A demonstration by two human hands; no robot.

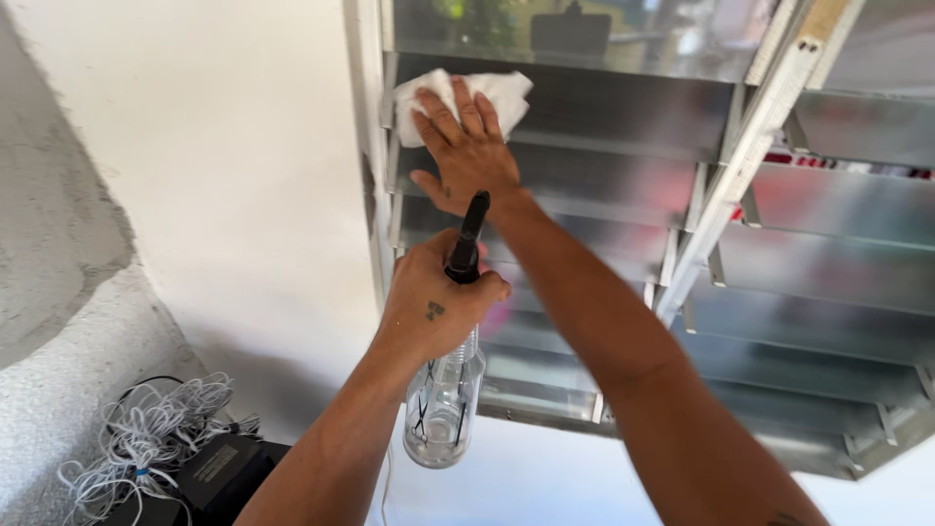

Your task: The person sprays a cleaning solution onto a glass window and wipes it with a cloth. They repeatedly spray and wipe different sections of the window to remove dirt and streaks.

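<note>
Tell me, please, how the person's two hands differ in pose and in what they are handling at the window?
The right hand lies flat with fingers spread, pressing a white cloth against a glass louvre slat; the left hand is closed in a fist around the neck of a clear spray bottle. The right hand reaches higher, the left sits lower and off the glass. Both are bare and raised toward the louvre window.

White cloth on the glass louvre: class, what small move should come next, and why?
Probably slide the white cloth rightwards along the glass louvre slat: the right hand presses it flat at the slat's left end, while the left hand holds the clear spray bottle.
</note>
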